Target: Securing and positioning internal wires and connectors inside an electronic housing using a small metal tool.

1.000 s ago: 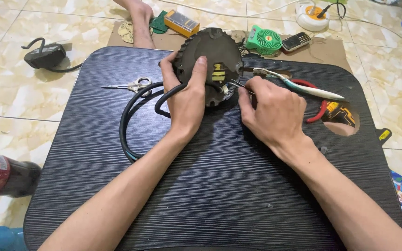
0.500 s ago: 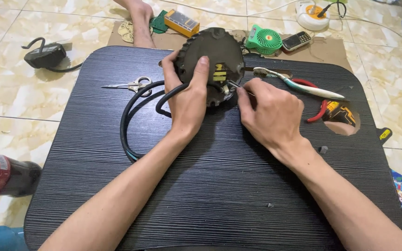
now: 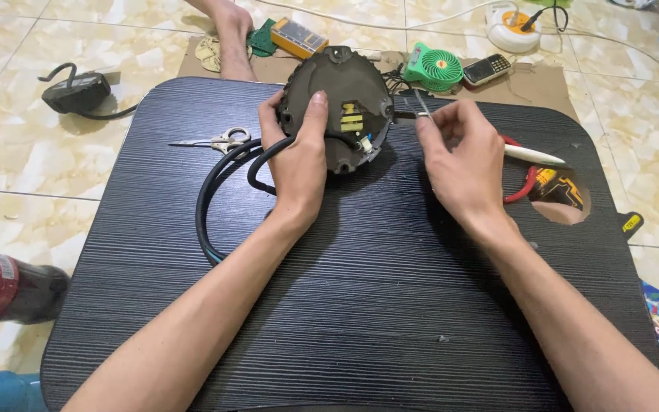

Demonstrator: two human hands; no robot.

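My left hand (image 3: 297, 150) grips a round dark motor housing (image 3: 341, 95) tilted up on the black table (image 3: 360, 305), thumb on its face beside yellow parts. A thick black cable (image 3: 209, 200) loops from the housing under that hand. My right hand (image 3: 463, 156) sits just right of the housing, fingers pinched on a thin metal tool (image 3: 421, 103) whose tip points up and away from the housing's edge. Under this hand lie pliers with white handles (image 3: 532, 155).
Scissors (image 3: 215, 142) lie left of the housing. Red-handled cutters (image 3: 526, 183) rest by a hole in the table. Beyond the table are a green fan (image 3: 432, 67), a small phone (image 3: 485, 69), a yellow meter (image 3: 299, 37), a person's foot (image 3: 232, 34) and a black adapter (image 3: 76, 93).
My right hand has drawn the thin tool out from the housing and moved right and up. The left hand has kept its hold on the housing.
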